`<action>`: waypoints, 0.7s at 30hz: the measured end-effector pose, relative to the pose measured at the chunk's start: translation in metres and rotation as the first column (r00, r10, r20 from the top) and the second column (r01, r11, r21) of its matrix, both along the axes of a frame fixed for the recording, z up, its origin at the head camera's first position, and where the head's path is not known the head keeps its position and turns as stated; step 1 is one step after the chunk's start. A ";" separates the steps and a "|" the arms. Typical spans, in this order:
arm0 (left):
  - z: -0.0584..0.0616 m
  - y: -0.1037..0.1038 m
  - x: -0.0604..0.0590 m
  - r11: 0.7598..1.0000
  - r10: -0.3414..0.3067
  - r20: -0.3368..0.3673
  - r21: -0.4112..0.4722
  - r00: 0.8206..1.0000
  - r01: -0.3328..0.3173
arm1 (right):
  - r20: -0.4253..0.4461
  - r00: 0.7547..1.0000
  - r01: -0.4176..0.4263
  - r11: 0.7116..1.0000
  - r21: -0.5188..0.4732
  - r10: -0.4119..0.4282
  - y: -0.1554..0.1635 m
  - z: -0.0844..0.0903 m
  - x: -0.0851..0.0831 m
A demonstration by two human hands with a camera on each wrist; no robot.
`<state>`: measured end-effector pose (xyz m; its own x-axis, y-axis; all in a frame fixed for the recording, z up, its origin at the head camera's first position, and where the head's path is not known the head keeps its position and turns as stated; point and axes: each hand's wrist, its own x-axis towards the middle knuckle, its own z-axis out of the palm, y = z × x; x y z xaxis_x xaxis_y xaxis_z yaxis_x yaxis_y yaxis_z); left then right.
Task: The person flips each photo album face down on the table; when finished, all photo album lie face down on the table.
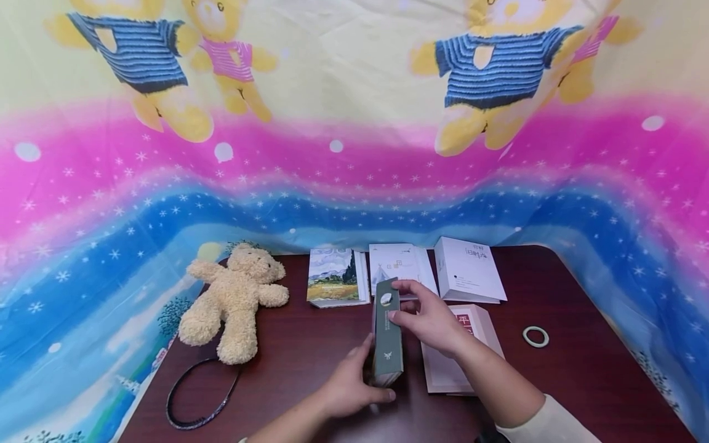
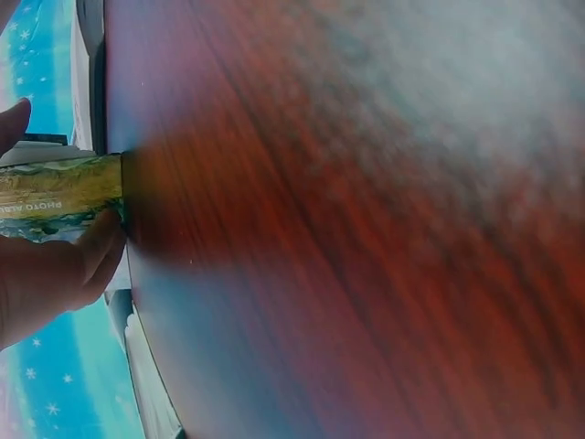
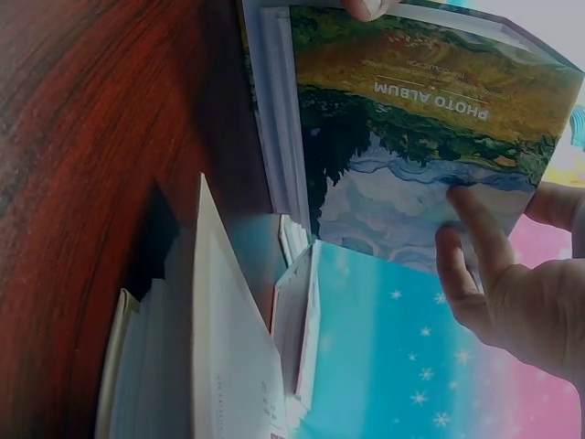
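**Q:** While both hands work at the table's centre, what are they doing?

**A:** They stand a photo album [image 1: 386,332] on edge on the glossy dark wood table [image 1: 581,369]. Left hand [image 1: 349,384] grips its near end; right hand [image 1: 429,320] pinches the far top.

**Q:** And beyond?

**A:** A white book [image 1: 451,363] lies at three o'clock, a fuzzy teddy bear [image 1: 235,301] at ten, three books at twelve. Next, I judge, comes laying it flat.

Bare tabletop [image 1: 310,351] lies open left of the hands; books [image 1: 410,267] crowd just beyond them, a pink book [image 1: 443,369] lies under the right.
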<state>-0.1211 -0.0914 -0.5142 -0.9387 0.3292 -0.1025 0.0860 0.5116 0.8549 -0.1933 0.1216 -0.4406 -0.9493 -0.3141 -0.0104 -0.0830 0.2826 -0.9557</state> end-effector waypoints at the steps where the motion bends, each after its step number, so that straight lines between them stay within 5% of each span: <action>1: 0.000 -0.001 0.000 1.000 0.000 -0.007 -0.008 1.000 0.000 | 0.005 1.000 0.001 1.000 -0.004 -0.001 0.001 -0.001 0.000; 21: 0.005 -0.013 0.004 0.969 0.015 -0.067 -0.246 0.998 -0.031 | 0.074 0.997 0.019 0.999 -0.044 -0.016 0.007 -0.016 -0.002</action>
<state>-0.1174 -0.1039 -0.5088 -0.9531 0.2792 -0.1172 0.1220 0.7083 0.6953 -0.1956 0.1286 -0.4565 -0.9519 -0.2992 -0.0663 -0.0079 0.2402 -0.9707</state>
